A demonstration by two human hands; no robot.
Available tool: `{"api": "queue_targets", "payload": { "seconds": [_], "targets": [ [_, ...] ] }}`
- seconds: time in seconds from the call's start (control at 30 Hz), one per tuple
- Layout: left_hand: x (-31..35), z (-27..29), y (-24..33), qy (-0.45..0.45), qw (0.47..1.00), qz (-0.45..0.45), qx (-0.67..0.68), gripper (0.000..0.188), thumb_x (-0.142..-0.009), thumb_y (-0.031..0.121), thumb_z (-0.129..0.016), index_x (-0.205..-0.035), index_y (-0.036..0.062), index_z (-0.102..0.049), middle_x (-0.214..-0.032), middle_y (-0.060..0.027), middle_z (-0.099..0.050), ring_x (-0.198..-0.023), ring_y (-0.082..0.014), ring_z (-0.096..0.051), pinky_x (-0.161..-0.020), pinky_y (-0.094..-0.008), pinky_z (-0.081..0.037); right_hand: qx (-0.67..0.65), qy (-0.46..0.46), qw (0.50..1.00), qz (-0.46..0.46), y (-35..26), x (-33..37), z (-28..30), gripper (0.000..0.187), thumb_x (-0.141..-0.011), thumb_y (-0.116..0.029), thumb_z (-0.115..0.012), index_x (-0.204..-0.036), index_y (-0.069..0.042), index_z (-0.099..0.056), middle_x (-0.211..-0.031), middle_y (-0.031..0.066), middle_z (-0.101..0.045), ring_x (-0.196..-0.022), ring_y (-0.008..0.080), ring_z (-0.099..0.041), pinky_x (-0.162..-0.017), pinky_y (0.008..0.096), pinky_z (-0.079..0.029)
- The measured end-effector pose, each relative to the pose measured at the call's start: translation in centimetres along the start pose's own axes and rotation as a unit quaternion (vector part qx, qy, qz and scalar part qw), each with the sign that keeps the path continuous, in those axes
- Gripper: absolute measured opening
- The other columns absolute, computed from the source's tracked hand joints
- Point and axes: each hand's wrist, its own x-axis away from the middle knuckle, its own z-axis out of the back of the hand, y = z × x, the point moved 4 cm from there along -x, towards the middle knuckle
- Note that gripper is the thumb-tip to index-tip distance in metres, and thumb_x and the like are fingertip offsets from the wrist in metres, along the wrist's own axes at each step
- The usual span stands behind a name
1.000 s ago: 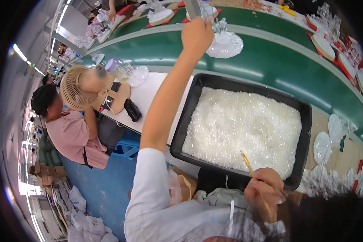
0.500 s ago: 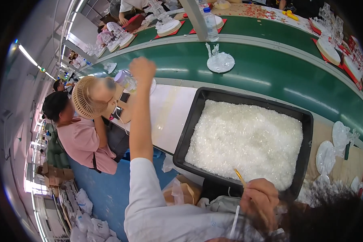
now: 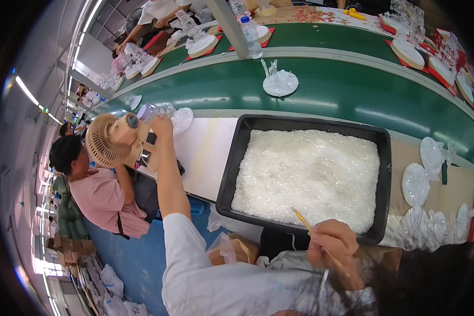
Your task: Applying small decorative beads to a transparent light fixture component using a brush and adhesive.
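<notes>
My right hand [image 3: 333, 243] pinches a slim paintbrush [image 3: 302, 220] with a gold-coloured ferrule, its tip over the near edge of the tray. Beneath it lies a black tray [image 3: 227, 181] filled with white, glittering flakes [image 3: 305, 174]. Stretched far out to the left, my left hand [image 3: 162, 126] is beside a jar with a purple lid [image 3: 144, 112] and a round clear-and-white piece [image 3: 182, 120]. Its fingers face away from view, so whether they hold anything is hidden.
A beige fan [image 3: 110, 139] stands left of my left hand, with a person in pink [image 3: 102, 192] close by. On the green conveyor [image 3: 342, 89] sits a round ornament [image 3: 280, 83]. Several glittery discs [image 3: 416, 184] lie right of the tray. A metal post [image 3: 229, 26] rises across the belt.
My left hand has come down beside the fan's base and the jar. The brush stays in my right hand, near the tray. The whole view has shifted slightly.
</notes>
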Motion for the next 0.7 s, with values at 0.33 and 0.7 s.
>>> {"api": "queue_targets", "payload": {
  "seconds": [0.33, 0.7],
  "targets": [
    [11.1, 18.0, 27.1, -0.052, 0.913, -0.271, 0.302, 0.013, -0.090, 0.012, -0.063, -0.100, 0.0034, -0.062, -0.079, -0.0169, -0.067, -0.065, -0.0324, -0.065, -0.059, -0.0374, -0.050, -0.072, 0.124, 0.980, -0.141, 1.3, -0.7, 4.0, 0.009, -0.094, -0.008, -0.055, -0.098, -0.003, -0.049, -0.095, 0.0166, -0.053, -0.065, 0.0189, -0.057, -0.052, 0.0280, -0.052],
    [23.3, 23.1, 33.2, -0.214, 0.795, -0.361, 0.438, 0.018, -0.088, 0.005, -0.065, -0.106, 0.0040, -0.063, -0.085, -0.0080, -0.068, -0.058, -0.0177, -0.064, -0.055, -0.0273, -0.049, -0.035, 0.097, 0.987, -0.120, 1.9, -0.5, 4.3, 0.011, -0.082, 0.003, -0.060, -0.090, -0.001, -0.054, -0.089, 0.0168, -0.058, -0.059, 0.0174, -0.062, -0.053, 0.0263, -0.055]
  ]
}}
